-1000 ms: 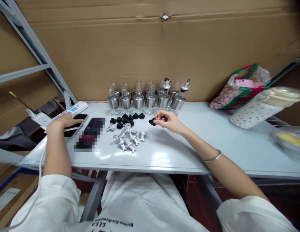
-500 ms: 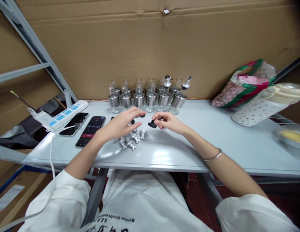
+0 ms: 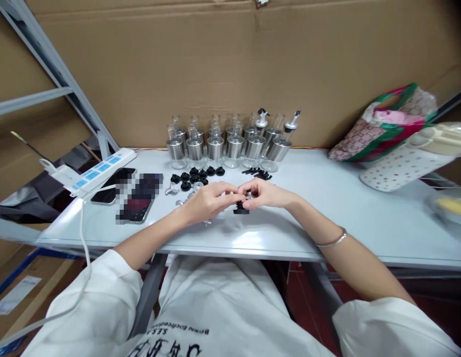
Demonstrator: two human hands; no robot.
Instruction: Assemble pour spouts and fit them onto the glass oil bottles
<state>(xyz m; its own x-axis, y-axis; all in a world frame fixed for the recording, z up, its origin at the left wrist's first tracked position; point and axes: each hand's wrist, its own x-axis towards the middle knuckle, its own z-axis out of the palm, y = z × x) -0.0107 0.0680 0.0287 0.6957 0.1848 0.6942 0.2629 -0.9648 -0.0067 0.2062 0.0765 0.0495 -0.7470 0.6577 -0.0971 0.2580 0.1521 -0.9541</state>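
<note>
Left hand (image 3: 206, 201): fingers pinched on metal spout (image 3: 247, 196), near the bottles (image 3: 230, 144).
Right hand (image 3: 265, 193): fingers gripped black stopper (image 3: 241, 208).
Advice: best pressed straight, squarely aligned.

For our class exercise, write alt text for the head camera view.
Left hand and right hand meet over a black stopper on a grey table; glass bottles line the cardboard behind.

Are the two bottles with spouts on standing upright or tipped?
Upright: both spouted bottles stand on their bases in the row on the table.
</note>
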